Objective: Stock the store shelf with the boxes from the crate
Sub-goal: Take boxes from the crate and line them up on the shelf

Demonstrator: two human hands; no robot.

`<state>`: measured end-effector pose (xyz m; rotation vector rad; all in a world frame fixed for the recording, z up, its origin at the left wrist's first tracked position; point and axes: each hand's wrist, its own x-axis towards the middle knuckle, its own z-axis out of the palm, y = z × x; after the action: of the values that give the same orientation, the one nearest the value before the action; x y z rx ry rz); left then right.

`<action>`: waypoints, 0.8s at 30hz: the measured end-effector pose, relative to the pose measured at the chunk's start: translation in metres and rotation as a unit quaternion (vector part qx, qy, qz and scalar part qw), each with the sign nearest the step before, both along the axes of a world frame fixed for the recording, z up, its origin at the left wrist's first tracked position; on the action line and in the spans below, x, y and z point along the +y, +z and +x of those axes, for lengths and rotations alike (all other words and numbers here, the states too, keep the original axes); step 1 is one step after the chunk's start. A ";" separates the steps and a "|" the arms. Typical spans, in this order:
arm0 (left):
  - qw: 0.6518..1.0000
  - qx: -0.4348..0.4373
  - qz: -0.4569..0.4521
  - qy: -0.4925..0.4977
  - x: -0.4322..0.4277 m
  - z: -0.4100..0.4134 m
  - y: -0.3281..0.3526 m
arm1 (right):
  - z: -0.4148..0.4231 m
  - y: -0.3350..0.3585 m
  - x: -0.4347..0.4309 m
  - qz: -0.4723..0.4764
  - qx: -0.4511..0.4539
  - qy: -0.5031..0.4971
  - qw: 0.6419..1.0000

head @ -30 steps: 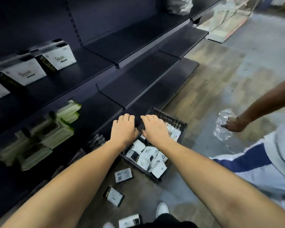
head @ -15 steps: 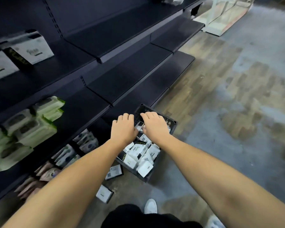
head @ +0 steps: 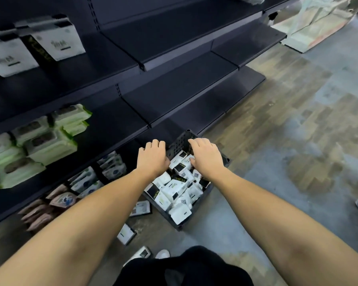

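The floor [head: 277, 124] is worn wood-pattern covering with grey patches, and open floor extends to the right and ahead. A dark, multi-tier shelf unit [head: 174, 83] runs along the left side, its front edges stepping outward toward the bottom. The upper tier carries large white cartons [head: 58, 41], the middle tier green-edged soft packs [head: 48, 145], and the lowest tier flat pouches [head: 87, 180]. A black perforated crate [head: 180, 141] stands on the floor at an angle, just beside the lowest shelf edge, and is filled with small white-and-black boxes [head: 174, 190] lying in disorder. Loose boxes [head: 126, 234] lie on the floor between the crate and the person's white shoe [head: 162, 253]. The left hand [head: 152, 159] lies over the crate's left wall and the right hand [head: 207, 156] over its far wall, apart from each other, fingers bent downward. Whether they clasp the rim cannot be told.
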<state>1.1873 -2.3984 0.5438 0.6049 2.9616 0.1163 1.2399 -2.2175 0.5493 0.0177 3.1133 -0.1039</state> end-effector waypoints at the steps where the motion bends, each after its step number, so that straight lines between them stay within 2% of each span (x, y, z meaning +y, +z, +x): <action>1: 1.000 -0.003 -0.003 0.009 0.000 -0.001 0.000 | -0.005 -0.002 0.002 -0.003 -0.001 0.009 1.000; 7: 0.996 -0.004 -0.027 0.084 0.020 -0.008 -0.006 | -0.035 -0.017 0.028 -0.003 -0.010 0.091 0.996; 12: 0.983 -0.026 -0.007 0.181 0.051 0.009 -0.017 | -0.048 -0.026 0.066 0.018 -0.012 0.211 0.977; 19: 0.954 -0.072 0.004 0.291 0.071 0.075 -0.034 | -0.046 -0.040 0.097 0.050 -0.056 0.315 0.946; 24: 0.924 -0.123 0.012 0.362 0.057 0.108 -0.048 | -0.045 -0.053 0.090 0.047 -0.087 0.352 0.931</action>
<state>1.2957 -2.3411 0.4961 -0.4945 2.7678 0.2663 1.1952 -2.1276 0.4959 -1.0073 2.7392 0.0611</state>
